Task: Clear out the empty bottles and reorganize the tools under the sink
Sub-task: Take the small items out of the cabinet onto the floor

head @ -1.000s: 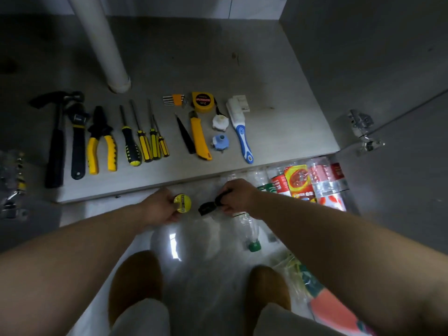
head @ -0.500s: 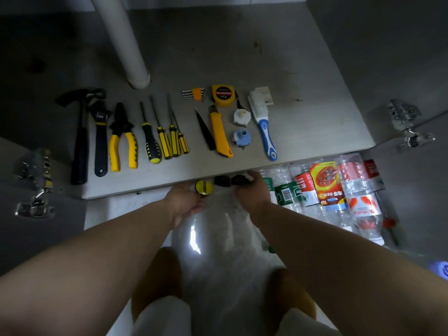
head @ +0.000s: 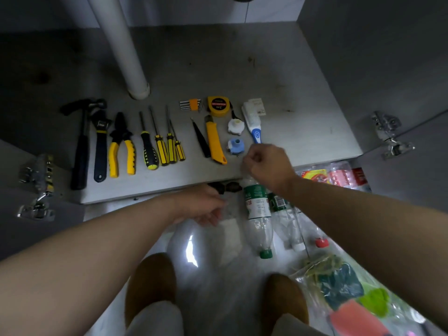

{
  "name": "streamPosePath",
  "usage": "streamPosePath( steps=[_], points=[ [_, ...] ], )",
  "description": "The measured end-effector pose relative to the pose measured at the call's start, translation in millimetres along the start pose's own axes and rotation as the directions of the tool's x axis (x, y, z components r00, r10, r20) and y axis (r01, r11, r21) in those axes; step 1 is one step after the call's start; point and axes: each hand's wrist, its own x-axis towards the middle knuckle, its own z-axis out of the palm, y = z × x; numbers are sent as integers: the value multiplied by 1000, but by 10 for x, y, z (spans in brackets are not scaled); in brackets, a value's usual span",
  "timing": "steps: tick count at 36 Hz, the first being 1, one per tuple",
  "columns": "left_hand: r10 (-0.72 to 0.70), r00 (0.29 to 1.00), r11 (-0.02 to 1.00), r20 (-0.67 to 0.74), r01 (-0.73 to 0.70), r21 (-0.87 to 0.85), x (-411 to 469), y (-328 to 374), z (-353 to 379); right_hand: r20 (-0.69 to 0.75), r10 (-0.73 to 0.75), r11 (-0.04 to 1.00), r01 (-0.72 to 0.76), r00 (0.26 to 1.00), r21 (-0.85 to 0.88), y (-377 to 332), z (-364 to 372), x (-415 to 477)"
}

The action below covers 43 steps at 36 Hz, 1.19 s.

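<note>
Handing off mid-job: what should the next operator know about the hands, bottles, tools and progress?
Left hand: grips a clear bag beside the bottles.
Right hand: fingers curled above them; unclear whether it pinches anything.
Tools: in a row on the cabinet floor, hammer to brush.
Bottles: lying outside, in front of the cabinet floor, unbagged.
Done: tools arranged, bottles out. Left: bag and remove bottles.

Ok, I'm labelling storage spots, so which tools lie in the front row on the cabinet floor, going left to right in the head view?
hammer → wrench → pliers → black-handled screwdriver → three yellow-handled screwdrivers → slim black tool → yellow utility knife → blue-and-white brush
</note>
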Motion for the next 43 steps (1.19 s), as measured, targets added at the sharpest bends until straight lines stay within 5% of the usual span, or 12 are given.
streamPosePath(
  steps=[3,9,16,21,25,30,38,43],
  points=[
    [155,987,986,-49,-151,64,-16,174,4,-149,42,994,-56,988,-94,80,-81,169],
    [471,801,880,-371,-393,268,77,392,-172,-47,209,957,-214,977,-196,181,-29,457],
    [629,664,723,-404,-309,618,298,583,-320,6,279,931,-270,960,-244,198,-98,559],
    [647,722,570,-245,-244,785,453,704,-287,45,303,937,-289,952,-194,342,-267,403],
    [669,713,418,-210,-127,900,556,742,-246,169,334,936,-347,927,53,510,-419,145],
    [662,714,423,-226,-107,900,555,749,-204,289,294,914,-356,911,194,634,-539,-258],
    [728,633,606,-264,-412,681,178,595,-201,507,84,984,-152,858,94,594,-371,-843],
    [703,624,673,-341,-430,602,-51,363,-285,622,-42,958,208,782,-197,509,41,-936]
  ],
)
